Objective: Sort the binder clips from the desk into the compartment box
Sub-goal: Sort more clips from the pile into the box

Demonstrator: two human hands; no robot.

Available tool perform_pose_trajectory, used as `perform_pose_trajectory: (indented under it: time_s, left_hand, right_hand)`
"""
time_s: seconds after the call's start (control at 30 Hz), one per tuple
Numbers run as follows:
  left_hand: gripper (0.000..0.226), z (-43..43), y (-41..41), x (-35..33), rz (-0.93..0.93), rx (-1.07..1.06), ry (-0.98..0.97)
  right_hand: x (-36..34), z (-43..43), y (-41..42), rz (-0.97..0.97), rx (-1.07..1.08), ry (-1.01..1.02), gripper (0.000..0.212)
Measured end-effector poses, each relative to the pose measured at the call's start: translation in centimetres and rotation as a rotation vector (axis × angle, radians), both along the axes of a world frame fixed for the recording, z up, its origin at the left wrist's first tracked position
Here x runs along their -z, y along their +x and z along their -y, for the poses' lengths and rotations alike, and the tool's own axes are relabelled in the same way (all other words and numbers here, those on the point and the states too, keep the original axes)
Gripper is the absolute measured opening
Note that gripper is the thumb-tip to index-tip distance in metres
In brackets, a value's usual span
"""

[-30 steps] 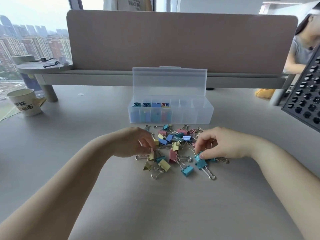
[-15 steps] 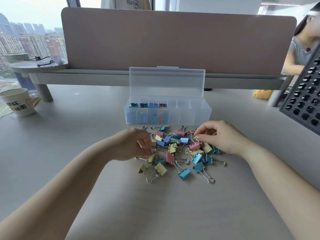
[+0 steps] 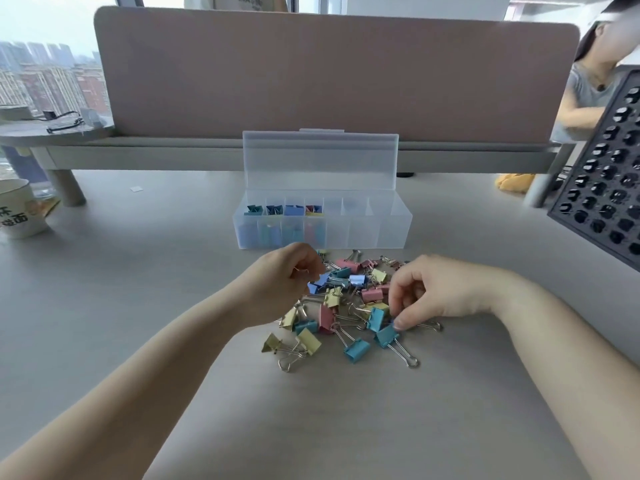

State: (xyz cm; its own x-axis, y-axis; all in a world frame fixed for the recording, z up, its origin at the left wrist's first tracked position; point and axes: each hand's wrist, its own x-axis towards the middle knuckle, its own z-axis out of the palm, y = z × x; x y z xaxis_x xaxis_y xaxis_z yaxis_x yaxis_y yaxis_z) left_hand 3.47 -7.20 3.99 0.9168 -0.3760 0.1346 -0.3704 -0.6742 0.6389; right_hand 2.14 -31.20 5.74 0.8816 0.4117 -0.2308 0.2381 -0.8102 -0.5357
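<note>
A heap of pastel binder clips (image 3: 349,306) in pink, yellow, teal and blue lies on the desk in front of a clear compartment box (image 3: 381,233). The box's lid stands open, and its left compartments hold sorted clips. My left hand (image 3: 280,285) is curled at the heap's left edge, pinching the wire handle of a blue binder clip (image 3: 317,284). My right hand (image 3: 440,292) reaches in from the right, its fingertips closed on a teal binder clip (image 3: 386,336) that lies on the desk at the heap's front right.
A paper cup (image 3: 17,209) stands at the far left. A black perforated panel (image 3: 606,188) juts in at the right. Behind the box run a low shelf (image 3: 156,150) and a desk divider (image 3: 329,71). A person (image 3: 588,88) sits beyond the divider.
My right hand went to the back of the heap, then came back to the teal clips at the front right. My left hand rose a little with a wire handle in its fingers.
</note>
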Motion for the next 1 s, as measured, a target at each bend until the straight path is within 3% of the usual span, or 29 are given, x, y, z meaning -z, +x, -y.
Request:
perform_pose_trajectory:
  time_s: [0.3, 0.47, 0.63, 0.7, 0.83, 1.0]
  left_hand:
    - [0.025, 0.0, 0.3, 0.7, 0.060, 0.000, 0.108]
    - [0.024, 0.2, 0.2, 1.1, 0.074, 0.043, 0.140]
    - [0.034, 0.2, -0.3, 1.1, 0.124, 0.097, 0.348]
    - [0.029, 0.1, -0.3, 1.0, 0.150, 0.124, 0.346]
    - [0.023, 0.0, 0.1, 1.0, 0.188, 0.042, 0.310]
    - [0.033, -0.4, 0.3, 1.1, 0.168, 0.036, 0.350]
  right_hand:
    - [1.1, -0.9, 0.2, 0.106, 0.025, 0.010, 0.025]
    - [1.4, -0.8, 0.5, 0.084, 0.042, -0.010, 0.015]
    - [0.3, 0.0, 0.1, 0.133, 0.040, -0.059, 0.012]
    - [-0.4, 0.5, 0.1, 0.130, 0.102, 0.041, 0.012]
    - [0.3, 0.4, 0.6, 0.065, 0.284, 0.433, 0.012]
    - [1.6, -1.1, 1.5, 0.011, 0.490, 0.645, 0.021]
